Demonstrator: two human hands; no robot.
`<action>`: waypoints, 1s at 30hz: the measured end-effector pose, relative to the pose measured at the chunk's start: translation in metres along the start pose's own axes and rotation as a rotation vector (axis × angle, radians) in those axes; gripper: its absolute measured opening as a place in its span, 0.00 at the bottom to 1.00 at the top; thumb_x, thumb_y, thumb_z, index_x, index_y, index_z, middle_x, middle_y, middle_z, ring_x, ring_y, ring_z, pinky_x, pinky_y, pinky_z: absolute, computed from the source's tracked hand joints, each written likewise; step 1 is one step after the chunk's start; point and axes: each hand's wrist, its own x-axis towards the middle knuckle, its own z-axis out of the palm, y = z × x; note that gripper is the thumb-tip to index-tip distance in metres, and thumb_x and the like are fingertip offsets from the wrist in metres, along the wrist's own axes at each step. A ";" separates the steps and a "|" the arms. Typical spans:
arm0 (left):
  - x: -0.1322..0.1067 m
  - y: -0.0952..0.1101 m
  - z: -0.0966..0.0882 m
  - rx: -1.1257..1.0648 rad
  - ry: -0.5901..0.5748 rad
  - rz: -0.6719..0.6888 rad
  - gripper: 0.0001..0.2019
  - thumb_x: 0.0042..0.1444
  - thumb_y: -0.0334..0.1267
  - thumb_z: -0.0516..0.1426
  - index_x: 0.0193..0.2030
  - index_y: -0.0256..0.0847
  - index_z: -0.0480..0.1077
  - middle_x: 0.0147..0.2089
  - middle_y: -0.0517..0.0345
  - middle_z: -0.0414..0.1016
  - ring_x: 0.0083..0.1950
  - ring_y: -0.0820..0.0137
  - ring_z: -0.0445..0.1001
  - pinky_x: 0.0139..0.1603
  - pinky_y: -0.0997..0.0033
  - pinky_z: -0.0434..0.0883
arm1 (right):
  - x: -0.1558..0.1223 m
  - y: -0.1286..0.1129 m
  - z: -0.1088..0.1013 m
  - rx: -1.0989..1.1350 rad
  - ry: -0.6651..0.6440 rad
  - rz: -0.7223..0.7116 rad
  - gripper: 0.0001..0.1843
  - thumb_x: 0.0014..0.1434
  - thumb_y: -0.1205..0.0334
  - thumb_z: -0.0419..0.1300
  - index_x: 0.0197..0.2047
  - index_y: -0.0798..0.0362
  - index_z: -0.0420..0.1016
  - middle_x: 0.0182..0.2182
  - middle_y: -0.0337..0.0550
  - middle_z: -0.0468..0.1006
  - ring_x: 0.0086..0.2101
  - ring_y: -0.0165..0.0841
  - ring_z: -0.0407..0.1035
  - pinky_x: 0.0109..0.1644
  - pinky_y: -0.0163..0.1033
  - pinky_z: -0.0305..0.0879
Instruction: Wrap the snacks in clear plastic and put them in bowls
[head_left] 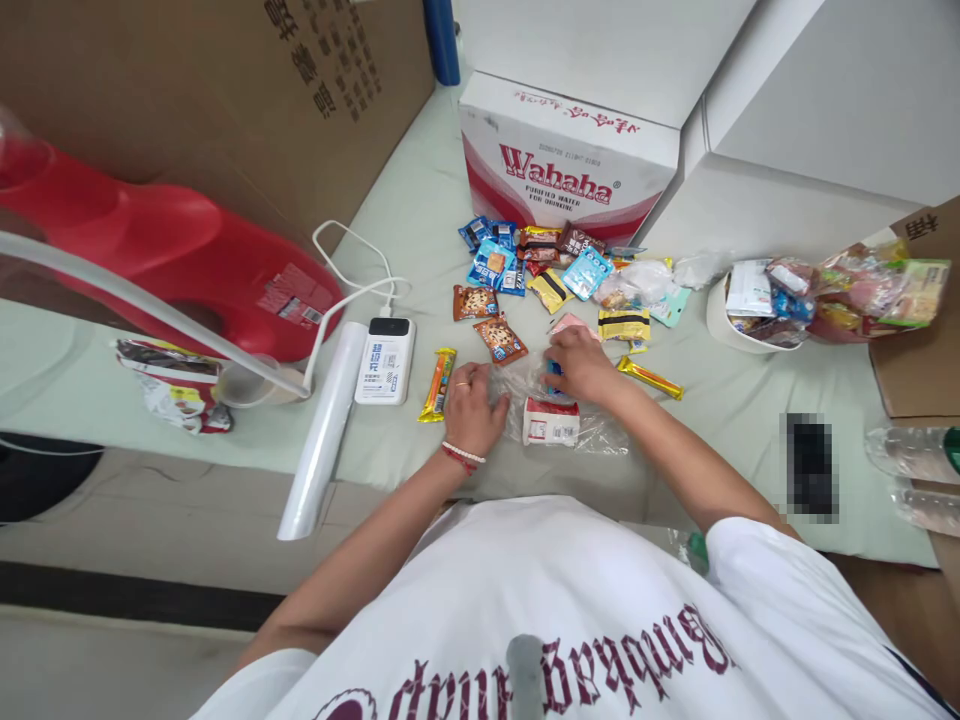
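My left hand (474,412), wearing a ring and bracelets, has its fingers curled at the left edge of a crumpled clear plastic bag (598,434). My right hand (582,364) bends over a small blue packet (554,372), which its fingers partly hide. A pink packet (571,323) lies just beyond those knuckles. On the plastic, between my wrists, rests a red and white packet (551,424). A yellow snack bar (437,385) is left of my left hand, and another yellow bar (651,378) sits right of my right hand. Two brown cookie packets (500,339) lie ahead.
Several wrapped snacks (551,290) are heaped before a Wahaba-style water carton (570,170). A white power bank (385,362), a plastic roll (324,440) and a red container (187,260) stand left. To the right are a filled white bin (750,333), a blurred dark object (811,468) and bottles (911,453).
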 end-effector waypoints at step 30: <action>-0.003 0.009 -0.034 -0.670 -0.366 -0.157 0.09 0.62 0.42 0.56 0.34 0.41 0.72 0.28 0.61 0.72 0.30 0.68 0.72 0.34 0.68 0.68 | -0.086 -0.078 0.089 0.053 0.205 -0.126 0.18 0.72 0.64 0.53 0.60 0.51 0.76 0.50 0.52 0.76 0.47 0.41 0.69 0.50 0.44 0.71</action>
